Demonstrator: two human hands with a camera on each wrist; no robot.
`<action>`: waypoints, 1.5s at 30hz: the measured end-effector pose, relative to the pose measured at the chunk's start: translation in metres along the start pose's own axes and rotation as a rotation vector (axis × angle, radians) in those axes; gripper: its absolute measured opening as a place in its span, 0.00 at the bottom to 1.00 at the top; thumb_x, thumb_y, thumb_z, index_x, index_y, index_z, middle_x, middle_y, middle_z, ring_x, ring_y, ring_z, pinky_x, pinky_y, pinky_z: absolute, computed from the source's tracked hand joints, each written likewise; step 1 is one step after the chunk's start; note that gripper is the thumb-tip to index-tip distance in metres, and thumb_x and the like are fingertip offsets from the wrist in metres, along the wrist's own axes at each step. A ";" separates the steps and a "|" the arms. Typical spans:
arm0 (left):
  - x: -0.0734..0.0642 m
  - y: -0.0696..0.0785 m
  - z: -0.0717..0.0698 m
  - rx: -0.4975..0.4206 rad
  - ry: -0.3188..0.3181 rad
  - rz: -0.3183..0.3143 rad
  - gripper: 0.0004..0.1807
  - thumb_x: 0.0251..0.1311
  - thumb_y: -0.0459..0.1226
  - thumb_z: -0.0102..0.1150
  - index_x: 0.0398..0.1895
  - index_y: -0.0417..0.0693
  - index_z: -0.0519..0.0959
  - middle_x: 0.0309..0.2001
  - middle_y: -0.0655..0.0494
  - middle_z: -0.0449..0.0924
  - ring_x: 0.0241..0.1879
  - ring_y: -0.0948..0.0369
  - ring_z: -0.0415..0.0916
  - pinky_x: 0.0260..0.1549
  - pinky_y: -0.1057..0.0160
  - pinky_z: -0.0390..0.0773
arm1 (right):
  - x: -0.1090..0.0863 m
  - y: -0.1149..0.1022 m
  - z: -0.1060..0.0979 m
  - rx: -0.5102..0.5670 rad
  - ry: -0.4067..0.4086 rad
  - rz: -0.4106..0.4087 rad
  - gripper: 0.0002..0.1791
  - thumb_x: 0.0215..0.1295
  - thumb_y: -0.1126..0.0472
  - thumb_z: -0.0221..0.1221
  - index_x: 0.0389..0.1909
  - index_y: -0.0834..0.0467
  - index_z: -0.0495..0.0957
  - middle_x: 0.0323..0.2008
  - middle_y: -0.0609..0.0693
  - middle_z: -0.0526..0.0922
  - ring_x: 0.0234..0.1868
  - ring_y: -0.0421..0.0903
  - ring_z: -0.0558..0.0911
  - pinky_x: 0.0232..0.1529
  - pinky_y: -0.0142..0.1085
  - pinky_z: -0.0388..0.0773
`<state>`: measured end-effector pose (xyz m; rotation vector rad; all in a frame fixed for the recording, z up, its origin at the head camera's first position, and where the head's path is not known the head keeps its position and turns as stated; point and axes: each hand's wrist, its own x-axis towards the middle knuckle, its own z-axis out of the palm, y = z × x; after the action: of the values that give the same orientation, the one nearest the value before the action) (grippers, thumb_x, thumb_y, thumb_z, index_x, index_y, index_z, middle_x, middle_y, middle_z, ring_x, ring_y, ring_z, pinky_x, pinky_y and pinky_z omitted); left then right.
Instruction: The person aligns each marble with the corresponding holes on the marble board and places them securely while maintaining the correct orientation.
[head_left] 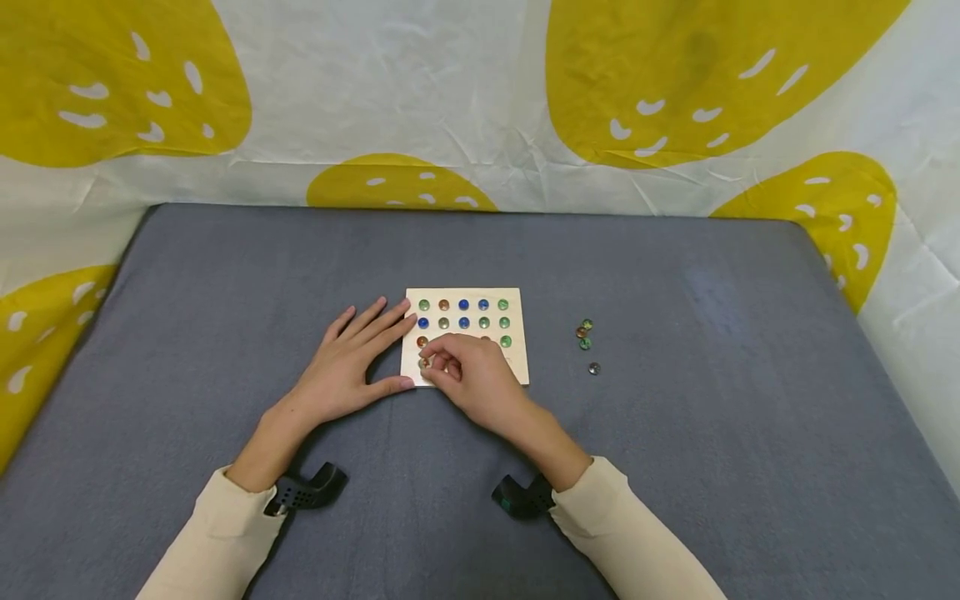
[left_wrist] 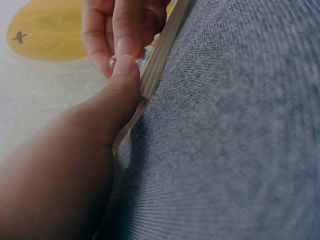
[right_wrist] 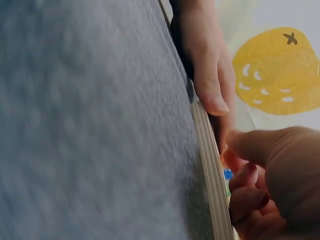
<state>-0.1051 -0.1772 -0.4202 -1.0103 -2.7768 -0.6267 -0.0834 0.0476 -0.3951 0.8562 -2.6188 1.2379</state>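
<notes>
A pale wooden board lies on the cloth, with rows of green, blue and orange glass marbles set in its hollows. My right hand reaches over the board's front part and pinches a glass marble between thumb and fingertips, low over the front left corner. That hand covers much of the two front rows. With fingers spread, my left hand rests at the board's left side, its fingertips on the left edge and its thumb at the front left corner.
Several loose marbles lie on the grey cloth to the right of the board. A white curtain with yellow fruit shapes hangs behind the table. Each wrist wears a black camera mount.
</notes>
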 end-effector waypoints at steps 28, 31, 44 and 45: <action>0.001 0.000 0.000 -0.005 0.007 0.005 0.43 0.60 0.65 0.51 0.74 0.55 0.59 0.74 0.56 0.53 0.73 0.50 0.45 0.66 0.42 0.41 | -0.001 0.003 0.011 -0.072 0.056 -0.018 0.09 0.61 0.65 0.64 0.43 0.59 0.84 0.27 0.42 0.78 0.20 0.35 0.66 0.22 0.28 0.65; 0.001 0.000 0.000 -0.004 0.011 0.007 0.43 0.60 0.64 0.51 0.74 0.55 0.59 0.74 0.56 0.53 0.73 0.51 0.45 0.66 0.43 0.41 | -0.001 0.003 0.011 -0.078 0.056 -0.020 0.10 0.61 0.65 0.64 0.43 0.58 0.84 0.27 0.42 0.78 0.20 0.35 0.67 0.22 0.28 0.65; 0.000 -0.001 0.003 -0.003 0.016 0.013 0.43 0.60 0.64 0.52 0.73 0.54 0.60 0.74 0.56 0.53 0.72 0.50 0.46 0.66 0.43 0.41 | -0.003 0.003 0.009 -0.073 0.050 -0.029 0.12 0.61 0.65 0.64 0.46 0.58 0.83 0.26 0.41 0.78 0.20 0.34 0.67 0.25 0.30 0.65; 0.000 -0.001 0.003 -0.001 0.015 0.014 0.43 0.60 0.64 0.52 0.73 0.54 0.60 0.74 0.56 0.53 0.72 0.50 0.46 0.66 0.42 0.41 | -0.003 0.003 0.009 -0.069 0.052 -0.031 0.12 0.61 0.65 0.64 0.46 0.58 0.83 0.25 0.41 0.78 0.19 0.33 0.67 0.25 0.31 0.65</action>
<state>-0.1054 -0.1765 -0.4233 -1.0197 -2.7541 -0.6317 -0.0820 0.0438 -0.4042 0.8379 -2.5815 1.1389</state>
